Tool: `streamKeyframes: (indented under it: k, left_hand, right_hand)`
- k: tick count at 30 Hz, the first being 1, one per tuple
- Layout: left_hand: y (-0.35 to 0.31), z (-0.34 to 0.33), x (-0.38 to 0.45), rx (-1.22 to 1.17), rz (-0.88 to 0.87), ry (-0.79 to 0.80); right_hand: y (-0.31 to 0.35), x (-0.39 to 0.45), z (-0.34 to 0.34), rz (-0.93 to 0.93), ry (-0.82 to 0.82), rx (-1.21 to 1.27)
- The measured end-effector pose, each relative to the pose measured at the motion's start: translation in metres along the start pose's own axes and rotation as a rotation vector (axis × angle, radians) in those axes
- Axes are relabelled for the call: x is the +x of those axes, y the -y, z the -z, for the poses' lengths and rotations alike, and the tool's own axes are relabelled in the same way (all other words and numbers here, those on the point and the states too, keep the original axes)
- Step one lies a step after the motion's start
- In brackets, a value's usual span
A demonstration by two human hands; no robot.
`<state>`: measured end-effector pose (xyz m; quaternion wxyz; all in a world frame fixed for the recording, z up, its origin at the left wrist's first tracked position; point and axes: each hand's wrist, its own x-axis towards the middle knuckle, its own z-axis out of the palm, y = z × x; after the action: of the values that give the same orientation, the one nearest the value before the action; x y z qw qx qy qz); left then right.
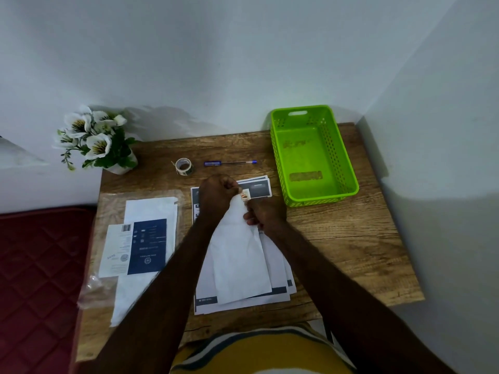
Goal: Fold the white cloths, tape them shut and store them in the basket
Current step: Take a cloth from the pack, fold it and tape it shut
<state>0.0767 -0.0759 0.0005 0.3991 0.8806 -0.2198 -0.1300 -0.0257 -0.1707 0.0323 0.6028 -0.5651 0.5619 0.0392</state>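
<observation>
Both hands are busy in the middle of the wooden surface (pixel 337 233). The left hand (pixel 217 195) has its fingers curled and pinches the top end of a folded white cloth (pixel 240 255), right where a small piece of tape (pixel 245 195) with a reddish mark sits. The right hand (pixel 266 213) is just beside it, fingers curled round the cloth's right edge a little lower down. The cloth hangs or lies long and narrow from the hands back toward the person, wider at the near end, and it rests on top of a stack of printed sheets (pixel 275 292) with dark bands.

The green basket (pixel 348 168) sits at the far right of the surface, near the wall corner, apart from the hands, with nothing white in it, only a couple of brownish patches on its floor. The tape roll (pixel 184 166) stands at the far side, left of a blue pen (pixel 229 163), both just beyond the hands.

Off to the left there's a clear plastic bag (pixel 108 287) with more white sheets or cloths and a dark blue card (pixel 148 247) on top. White flowers in a pot (pixel 94 139) sit at the far left corner. A dark red mattress (pixel 35 279) shows beside the surface.
</observation>
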Motion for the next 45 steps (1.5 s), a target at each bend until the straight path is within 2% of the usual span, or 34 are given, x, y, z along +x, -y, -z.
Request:
streamKeyframes:
  k: [2, 3, 5, 7, 9, 11, 14, 18, 25, 33, 37, 41, 45]
  left_hand:
    - [0.004, 0.001, 0.000, -0.014, -0.004, -0.003]
    - [0.004, 0.003, 0.000, -0.014, -0.007, -0.004]
    - [0.003, 0.005, -0.001, -0.005, -0.032, -0.010]
    - [0.003, 0.006, -0.001, -0.029, -0.046, -0.002]
    - [0.005, 0.007, 0.000, -0.066, -0.053, 0.010]
    - [0.009, 0.006, 0.001, -0.085, -0.055, 0.018]
    - [0.009, 0.005, 0.000, -0.105, -0.063, 0.017]
    - [0.007, 0.004, -0.006, -0.109, -0.091, -0.008]
    - [0.008, -0.001, -0.009, -0.100, -0.096, -0.041]
    - [0.011, 0.000, -0.008, -0.096, -0.087, -0.054]
    - [0.010, 0.001, -0.007, -0.104, -0.100, -0.039]
    - [0.009, 0.003, -0.009, -0.103, -0.130, -0.029]
    - [0.011, 0.002, -0.008, -0.096, -0.127, -0.029]
  right_hand:
    - [-0.002, -0.004, 0.001, 0.083, -0.056, -0.034]
    - [-0.006, -0.006, 0.001, 0.177, -0.118, -0.135]
    - [-0.016, -0.010, 0.002, 0.471, -0.301, -0.439]
    - [-0.027, -0.010, 0.002, 0.887, -0.471, -0.640]
    - [-0.037, -0.004, 0.001, 1.221, -0.500, -0.742]
    - [-0.049, 0.005, -0.002, 1.338, -0.480, -0.872]
    - [-0.068, 0.006, -0.005, 1.302, -0.433, -1.102]
    - [-0.074, 0.003, -0.003, 1.277, -0.395, -1.217]
    - [-0.078, -0.008, -0.001, 1.200, -0.299, -1.194]
    - [-0.042, -0.011, 0.011, 1.126, -0.227, -1.092]
    - [-0.049, -0.016, 0.009, 0.982, -0.055, -1.150]
    - [-0.045, -0.024, 0.015, 0.907, -0.076, -1.008]
    - [-0.057, -0.029, 0.008, 0.909, -0.024, -1.063]
